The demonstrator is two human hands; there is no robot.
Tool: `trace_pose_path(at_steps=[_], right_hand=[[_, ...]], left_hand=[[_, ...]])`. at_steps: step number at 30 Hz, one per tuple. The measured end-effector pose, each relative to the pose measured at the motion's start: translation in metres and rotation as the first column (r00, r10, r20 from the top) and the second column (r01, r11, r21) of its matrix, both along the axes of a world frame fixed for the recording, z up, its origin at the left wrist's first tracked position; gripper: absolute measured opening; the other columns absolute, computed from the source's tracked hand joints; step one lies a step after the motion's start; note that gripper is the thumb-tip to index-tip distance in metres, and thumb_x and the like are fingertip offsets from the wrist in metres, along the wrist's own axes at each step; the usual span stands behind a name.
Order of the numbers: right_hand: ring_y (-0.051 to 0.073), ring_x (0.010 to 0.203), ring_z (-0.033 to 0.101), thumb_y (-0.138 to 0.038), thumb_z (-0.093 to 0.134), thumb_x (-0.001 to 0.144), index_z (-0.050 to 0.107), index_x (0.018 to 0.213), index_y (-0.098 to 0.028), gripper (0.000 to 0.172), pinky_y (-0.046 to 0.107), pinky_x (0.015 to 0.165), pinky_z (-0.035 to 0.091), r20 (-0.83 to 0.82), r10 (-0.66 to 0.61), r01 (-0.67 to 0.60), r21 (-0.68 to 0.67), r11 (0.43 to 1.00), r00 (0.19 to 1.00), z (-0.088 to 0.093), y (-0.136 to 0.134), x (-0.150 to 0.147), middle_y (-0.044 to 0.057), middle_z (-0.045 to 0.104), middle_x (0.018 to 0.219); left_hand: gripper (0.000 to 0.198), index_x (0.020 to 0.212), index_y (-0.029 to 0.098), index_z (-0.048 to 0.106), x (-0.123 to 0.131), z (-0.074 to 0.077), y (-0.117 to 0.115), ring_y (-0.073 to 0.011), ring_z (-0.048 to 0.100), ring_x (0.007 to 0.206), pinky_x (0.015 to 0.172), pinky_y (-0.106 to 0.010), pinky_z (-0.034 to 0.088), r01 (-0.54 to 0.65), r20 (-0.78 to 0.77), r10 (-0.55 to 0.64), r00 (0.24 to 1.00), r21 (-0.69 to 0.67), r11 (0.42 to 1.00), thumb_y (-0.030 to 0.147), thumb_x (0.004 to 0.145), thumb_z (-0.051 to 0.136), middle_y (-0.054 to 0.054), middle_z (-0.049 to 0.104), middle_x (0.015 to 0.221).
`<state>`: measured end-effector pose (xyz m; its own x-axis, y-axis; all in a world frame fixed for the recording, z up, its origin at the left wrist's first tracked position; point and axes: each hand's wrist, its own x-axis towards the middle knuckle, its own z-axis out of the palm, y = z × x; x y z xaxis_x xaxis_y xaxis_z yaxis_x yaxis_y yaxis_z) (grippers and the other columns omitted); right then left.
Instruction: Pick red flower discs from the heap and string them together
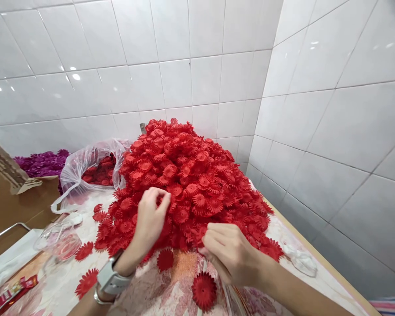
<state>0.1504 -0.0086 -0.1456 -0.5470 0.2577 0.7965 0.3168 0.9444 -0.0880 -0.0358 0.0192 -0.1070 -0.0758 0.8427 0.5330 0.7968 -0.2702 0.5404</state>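
Curling at red flowers (191, 188), left hand (153, 213) and right hand (228, 250) have unclear grips; packet (13, 295) lettering is blurred.

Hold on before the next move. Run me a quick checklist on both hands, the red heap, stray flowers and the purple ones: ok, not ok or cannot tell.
1. Red heap within reach: ok; both hands are at its front.
2. Left hand holding a piece: cannot tell; the fingers are curled in, nothing distinct between them.
3. Right hand holding a piece: cannot tell; its curled fingers hide the grip.
4. All red flowers gathered in the heap: not ok; a stray flower lies beside the watch.
5. Purple flowers apart from the heap: ok; the plastic bag stands between.
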Motion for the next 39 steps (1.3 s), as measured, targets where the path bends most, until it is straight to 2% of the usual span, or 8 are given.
trace_pose_path(at_steps=[3,7,10,12,15,20,24,39], right_hand=[[0.011,0.048,0.033,-0.026,0.027,0.098,0.038,0.060,-0.020,0.040,0.026,0.048,0.027,-0.048,0.009,-0.025,-0.338,0.941,0.999,0.000,-0.001,0.000,-0.003,0.037,0.053],[0.010,0.048,0.036,-0.051,0.026,0.095,0.047,0.066,-0.018,0.049,0.024,0.049,0.031,-0.154,0.029,-0.142,-0.800,0.583,0.988,0.003,0.005,0.001,-0.004,0.038,0.054],[0.011,0.053,0.038,-0.061,0.030,0.091,0.050,0.068,-0.017,0.054,0.025,0.053,0.032,-0.270,0.060,-0.267,-0.848,0.457,0.961,0.005,0.006,0.001,-0.003,0.041,0.056],[0.011,0.054,0.038,-0.062,0.032,0.090,0.050,0.067,-0.017,0.053,0.026,0.053,0.032,-0.307,0.071,-0.306,-0.847,0.435,0.949,0.006,0.005,0.002,-0.002,0.042,0.057],[0.011,0.054,0.033,-0.062,0.033,0.089,0.040,0.061,-0.019,0.051,0.026,0.052,0.028,-0.306,0.056,-0.300,-0.850,0.434,0.950,0.008,0.003,0.003,-0.003,0.037,0.057],[0.009,0.053,0.027,-0.050,0.044,0.088,0.032,0.059,-0.020,0.044,0.025,0.048,0.022,-0.275,0.026,-0.254,-0.843,0.474,0.961,0.007,0.001,0.002,-0.005,0.031,0.057],[0.008,0.047,0.029,-0.042,0.042,0.091,0.041,0.056,-0.018,0.043,0.025,0.047,0.023,-0.241,0.014,-0.215,-0.840,0.498,0.971,0.005,0.004,0.002,-0.005,0.033,0.050],[0.005,0.036,0.026,-0.059,0.048,0.084,0.044,0.037,-0.017,0.063,0.025,0.040,0.019,-0.364,0.101,-0.372,-0.832,0.411,0.926,0.002,0.007,0.008,-0.005,0.034,0.035]], left_hand=[[0.018,0.067,0.020,0.055,-0.027,0.010,0.009,-0.0250,0.056,0.078,0.074,-0.038,0.042,-0.078,-0.077,0.079,0.994,0.014,0.997,0.032,0.080,0.050,-0.008,0.063,0.077],[0.017,0.055,0.021,0.057,-0.038,0.017,0.009,-0.0294,0.054,0.077,0.076,-0.042,0.040,-0.085,-0.207,0.079,0.975,-0.022,0.996,0.027,0.071,0.059,-0.007,0.060,0.064],[0.016,0.073,0.020,0.068,-0.020,0.017,-0.003,-0.0266,0.057,0.083,0.079,-0.038,0.041,0.093,-0.135,-0.107,0.985,-0.102,0.990,0.030,0.077,0.055,-0.007,0.067,0.080],[0.021,0.080,0.021,0.069,-0.004,0.016,-0.014,-0.0215,0.060,0.081,0.075,-0.031,0.044,0.392,0.110,-0.376,0.920,-0.278,0.877,0.035,0.080,0.053,-0.004,0.069,0.082],[0.023,0.068,0.019,0.065,0.014,0.013,-0.027,-0.0162,0.058,0.067,0.063,-0.025,0.042,0.555,0.321,-0.460,0.828,-0.353,0.753,0.036,0.081,0.055,0.000,0.066,0.068],[0.018,0.064,0.018,0.063,0.021,0.008,-0.034,-0.0134,0.055,0.061,0.058,-0.023,0.040,0.524,0.292,-0.448,0.845,-0.278,0.805,0.028,0.079,0.059,0.001,0.064,0.063],[0.003,0.077,0.020,0.065,0.017,0.005,-0.038,-0.0143,0.057,0.069,0.064,-0.024,0.044,0.396,0.177,-0.386,0.905,-0.023,0.918,0.022,0.076,0.064,0.000,0.065,0.075],[0.007,0.073,0.021,0.075,0.026,0.006,-0.041,-0.0153,0.061,0.068,0.064,-0.024,0.046,0.630,0.479,-0.494,0.725,-0.174,0.757,0.026,0.073,0.070,-0.002,0.070,0.072]])
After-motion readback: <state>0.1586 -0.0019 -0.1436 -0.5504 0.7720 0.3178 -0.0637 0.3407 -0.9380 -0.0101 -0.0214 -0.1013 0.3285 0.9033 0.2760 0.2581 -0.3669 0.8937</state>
